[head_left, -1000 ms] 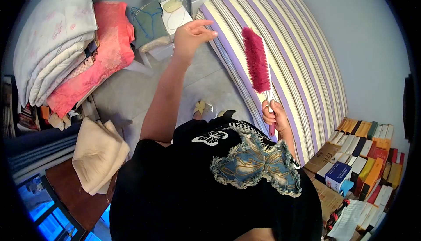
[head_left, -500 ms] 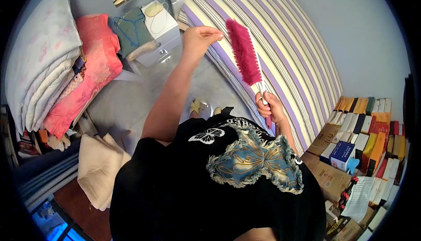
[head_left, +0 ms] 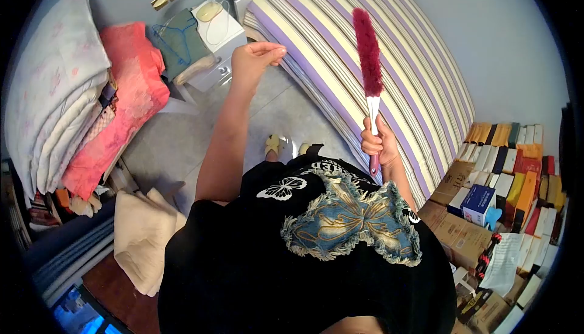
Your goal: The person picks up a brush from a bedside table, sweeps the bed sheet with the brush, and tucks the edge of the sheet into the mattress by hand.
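Observation:
My right hand (head_left: 380,139) is wrapped round the handle of a bed brush (head_left: 368,54) with dark red bristles and a white and red handle. The brush stands nearly upright in view, bristle end away from me, over the striped bed sheet (head_left: 413,90). My left hand (head_left: 255,63) is raised over the floor near the bed's edge. Its thumb and fingertips are pinched together; whatever they hold, if anything, is too small to make out.
A white nightstand (head_left: 222,36) with a lamp (head_left: 210,10) stands beyond my left hand. Folded quilts (head_left: 58,84) and a coral cloth (head_left: 125,78) are piled at left. Stacked books and boxes (head_left: 499,182) line the right side. A cream cushion (head_left: 143,236) lies lower left.
My left hand has moved left, away from the brush and the bed. My right hand has turned the brush, so its bristles now show narrower and point more straight ahead.

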`<state>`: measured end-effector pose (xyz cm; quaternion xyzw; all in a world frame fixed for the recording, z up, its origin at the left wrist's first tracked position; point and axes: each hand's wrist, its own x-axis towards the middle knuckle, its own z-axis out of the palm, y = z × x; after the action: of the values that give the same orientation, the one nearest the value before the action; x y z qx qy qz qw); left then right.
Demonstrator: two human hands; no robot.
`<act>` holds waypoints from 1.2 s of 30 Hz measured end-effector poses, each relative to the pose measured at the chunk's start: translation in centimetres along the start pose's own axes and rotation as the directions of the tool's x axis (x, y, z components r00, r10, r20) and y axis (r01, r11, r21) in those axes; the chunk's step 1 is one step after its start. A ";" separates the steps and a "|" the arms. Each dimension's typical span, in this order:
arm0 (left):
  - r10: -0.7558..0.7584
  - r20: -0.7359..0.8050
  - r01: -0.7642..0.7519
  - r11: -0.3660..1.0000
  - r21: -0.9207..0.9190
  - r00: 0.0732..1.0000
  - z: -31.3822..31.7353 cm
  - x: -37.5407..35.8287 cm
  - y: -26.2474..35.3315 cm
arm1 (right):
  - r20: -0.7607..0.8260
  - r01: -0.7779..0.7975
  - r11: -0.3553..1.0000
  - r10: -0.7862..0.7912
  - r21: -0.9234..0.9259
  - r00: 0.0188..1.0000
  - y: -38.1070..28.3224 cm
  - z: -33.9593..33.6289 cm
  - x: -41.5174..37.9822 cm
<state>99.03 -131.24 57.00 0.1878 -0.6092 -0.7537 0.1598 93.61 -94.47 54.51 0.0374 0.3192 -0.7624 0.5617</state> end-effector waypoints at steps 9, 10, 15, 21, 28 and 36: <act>-0.082 -0.095 0.065 0.983 -0.174 0.992 -3.9 -1.9 -1.9 | -0.243 -0.092 0.968 0.033 -0.235 0.969 1.0 -1.9 0.5; -0.078 -0.105 0.058 0.982 -0.182 0.991 -4.7 -2.2 -2.4 | -0.220 -0.110 0.963 0.055 -0.246 0.974 1.1 -3.0 0.7; -0.066 -0.347 -0.006 0.979 -0.202 0.935 -9.3 -7.4 -5.3 | -0.336 -0.236 0.904 0.112 -0.357 0.935 1.5 -5.6 1.8; -0.117 -0.630 0.031 0.989 -0.147 0.768 -14.0 -18.1 -8.1 | -0.363 -0.377 0.486 0.127 -0.788 0.923 -0.6 -6.8 4.8; -0.371 -0.821 0.107 0.926 -0.362 0.434 -12.3 -31.8 -9.8 | -0.439 -0.498 0.371 0.235 -0.784 0.867 -1.2 -6.2 9.6; -0.355 -0.932 0.051 0.932 -0.358 -0.067 -5.6 -47.4 -4.6 | -0.552 -0.612 0.137 0.314 -0.779 0.772 3.9 -3.6 12.8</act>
<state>143.31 -112.77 55.61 0.7401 -0.1884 -0.4630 0.4499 91.27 -103.85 44.61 -0.0993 0.7387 -0.2017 0.6354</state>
